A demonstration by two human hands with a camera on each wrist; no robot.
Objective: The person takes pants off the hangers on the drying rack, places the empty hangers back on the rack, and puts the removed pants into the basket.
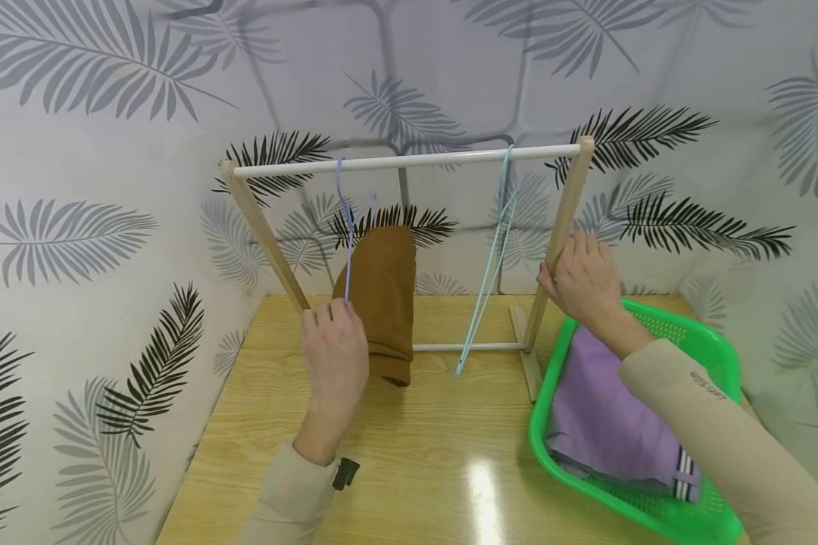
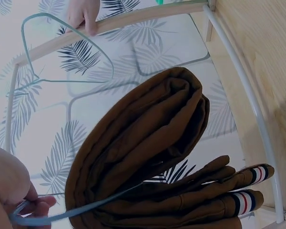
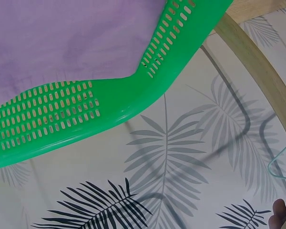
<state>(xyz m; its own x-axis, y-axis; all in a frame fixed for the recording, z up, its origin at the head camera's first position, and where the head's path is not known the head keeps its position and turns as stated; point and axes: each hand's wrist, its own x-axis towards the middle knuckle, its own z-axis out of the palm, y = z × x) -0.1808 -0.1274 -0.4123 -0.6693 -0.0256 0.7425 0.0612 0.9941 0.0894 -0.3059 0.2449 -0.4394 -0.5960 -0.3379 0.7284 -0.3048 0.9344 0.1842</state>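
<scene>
In the head view my left hand grips the near end of a blue clothes hanger hooked on the rack's white top rail. Over this hanger hangs a folded brown garment, with striped white, red and navy bands in the left wrist view. My right hand holds the right wooden post of the rack, thumb on its near side. Between the hands, an unloaded light teal hanger hangs from the same rail.
A green perforated basket stands on the wooden table, right of the rack and under my right forearm. Inside lies a folded purple garment with a striped band. A leaf-patterned wall covering rises behind and beside the table.
</scene>
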